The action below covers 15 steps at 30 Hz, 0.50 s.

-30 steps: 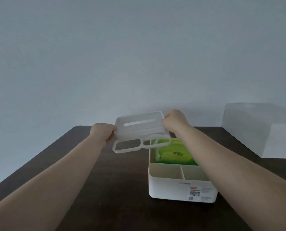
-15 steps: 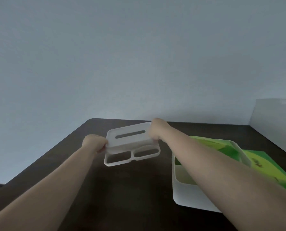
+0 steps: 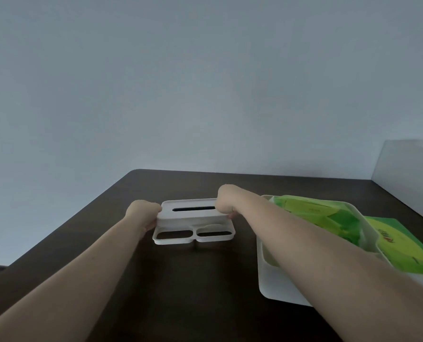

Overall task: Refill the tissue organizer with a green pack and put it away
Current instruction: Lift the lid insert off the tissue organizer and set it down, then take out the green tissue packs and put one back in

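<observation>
Both bare forearms reach forward, nearly straight. The left hand is curled closed with its knuckles up; the right hand is curled closed likewise, level with it and a little apart.

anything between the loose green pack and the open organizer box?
Nothing lies between them: the green pack rests on the table right beside the organizer box. But another pack already fills the open box, and the right forearm crosses over it. Both hands, left and right, grip the lid.
</observation>
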{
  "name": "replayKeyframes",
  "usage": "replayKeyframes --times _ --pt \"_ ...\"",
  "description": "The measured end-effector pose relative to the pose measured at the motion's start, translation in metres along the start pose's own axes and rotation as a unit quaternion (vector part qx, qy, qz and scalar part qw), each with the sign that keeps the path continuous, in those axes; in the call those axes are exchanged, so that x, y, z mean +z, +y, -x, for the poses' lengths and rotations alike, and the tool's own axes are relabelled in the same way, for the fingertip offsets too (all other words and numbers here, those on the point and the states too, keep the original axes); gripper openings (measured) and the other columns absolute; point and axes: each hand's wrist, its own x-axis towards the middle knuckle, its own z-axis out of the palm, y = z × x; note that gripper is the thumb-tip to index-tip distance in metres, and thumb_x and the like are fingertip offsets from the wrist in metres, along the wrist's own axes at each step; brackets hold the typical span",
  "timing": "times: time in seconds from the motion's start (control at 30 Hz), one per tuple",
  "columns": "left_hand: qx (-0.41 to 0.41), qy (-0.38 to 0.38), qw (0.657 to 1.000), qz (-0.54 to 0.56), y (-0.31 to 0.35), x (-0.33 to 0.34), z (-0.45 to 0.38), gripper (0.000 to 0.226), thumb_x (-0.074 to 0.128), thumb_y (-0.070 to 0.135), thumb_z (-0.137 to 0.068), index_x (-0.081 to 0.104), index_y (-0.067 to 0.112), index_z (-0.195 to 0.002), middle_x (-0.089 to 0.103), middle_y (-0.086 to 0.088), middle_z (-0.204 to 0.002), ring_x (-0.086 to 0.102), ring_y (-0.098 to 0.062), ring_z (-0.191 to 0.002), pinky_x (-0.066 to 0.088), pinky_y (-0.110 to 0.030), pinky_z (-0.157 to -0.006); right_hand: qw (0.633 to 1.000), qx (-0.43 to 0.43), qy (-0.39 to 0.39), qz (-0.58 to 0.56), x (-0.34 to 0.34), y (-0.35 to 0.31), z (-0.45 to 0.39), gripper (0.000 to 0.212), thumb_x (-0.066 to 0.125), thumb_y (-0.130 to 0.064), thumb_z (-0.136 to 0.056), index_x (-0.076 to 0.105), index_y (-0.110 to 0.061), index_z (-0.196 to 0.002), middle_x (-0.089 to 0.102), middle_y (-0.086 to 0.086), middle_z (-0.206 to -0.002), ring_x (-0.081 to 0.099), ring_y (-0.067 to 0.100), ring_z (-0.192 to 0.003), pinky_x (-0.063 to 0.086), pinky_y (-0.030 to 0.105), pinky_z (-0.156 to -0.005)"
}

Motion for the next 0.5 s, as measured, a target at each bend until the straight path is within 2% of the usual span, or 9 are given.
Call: replayKeyframes --times 0.1,0.13,0.2,0.23,0.33,0.43,0.5 --pt "0.044 0.022 0.998 -0.047 0.008 -0.003 0.013 0.031 0.047 -0.005 -0.076 0.037 0.012 -0.052 0.033 -0.002 -0.056 0.031 -0.022 -0.060 0.027 -0.027 -0.049 0.999 -0.019 0.014 0.033 -0.004 0.001 0.008 0.022 0.034 -0.005 -0.098 0.055 0.000 -0.099 0.052 0.014 -0.104 0.054 0.024 -0.077 0.045 0.029 -0.072" --pt "0.064 0.025 0.995 -0.065 0.012 -0.005 0.018 0.034 0.046 -0.006 -0.076 0.033 0.013 -0.051 0.030 -0.002 -0.055 0.028 -0.022 -0.059 0.025 -0.028 -0.049 0.999 -0.029 0.017 0.043 -0.005 0.003 0.011 0.022 0.036 -0.006 -0.097 0.057 0.001 -0.102 0.052 0.014 -0.104 0.054 0.025 -0.080 0.045 0.029 -0.073" --pt "0.078 0.030 0.995 -0.061 0.020 -0.006 0.024 0.032 0.048 -0.004 -0.079 0.038 0.014 -0.054 0.034 -0.004 -0.057 0.035 -0.023 -0.063 0.029 -0.028 -0.049 0.998 -0.043 0.024 0.039 -0.010 0.006 0.016 0.031 0.039 -0.008 -0.097 0.057 0.003 -0.119 0.058 0.015 -0.106 0.055 0.026 -0.084 0.045 0.030 -0.076" --pt "0.088 0.024 0.994 -0.058 0.025 -0.006 0.029 0.028 0.048 -0.002 -0.079 0.041 0.013 -0.057 0.036 -0.004 -0.059 0.036 -0.023 -0.064 0.029 -0.028 -0.049 0.998 -0.048 0.031 0.035 -0.013 0.008 0.019 0.032 0.040 -0.009 -0.097 0.058 0.003 -0.121 0.061 0.015 -0.104 0.056 0.026 -0.082 0.046 0.031 -0.074" --pt "0.122 0.003 0.990 -0.075 0.041 -0.003 0.054 0.012 0.044 0.002 -0.074 0.052 0.010 -0.069 0.043 -0.008 -0.065 0.035 -0.022 -0.057 0.030 -0.025 -0.051 0.993 -0.077 0.083 0.025 -0.024 0.016 0.032 0.031 0.045 -0.011 -0.093 0.067 0.003 -0.110 0.068 0.014 -0.091 0.063 0.030 -0.076 0.046 0.030 -0.064" --pt "0.147 -0.042 0.986 -0.067 0.055 0.012 0.079 0.013 0.048 0.004 -0.078 0.060 0.009 -0.079 0.054 -0.011 -0.076 0.046 -0.024 -0.070 0.041 -0.028 -0.060 0.984 -0.095 0.148 -0.021 -0.040 0.038 0.050 0.030 0.048 -0.014 -0.091 0.070 -0.004 -0.110 0.072 0.012 -0.106 0.068 0.028 -0.095 0.051 0.030 -0.076" --pt "0.158 -0.075 0.982 -0.069 0.065 0.028 0.099 0.013 0.052 0.008 -0.082 0.065 0.007 -0.085 0.062 -0.009 -0.079 0.053 -0.021 -0.073 0.045 -0.027 -0.062 0.975 -0.099 0.192 -0.045 -0.051 0.060 0.063 0.028 0.048 -0.013 -0.090 0.072 -0.006 -0.101 0.073 0.010 -0.107 0.067 0.027 -0.096 0.056 0.034 -0.084"
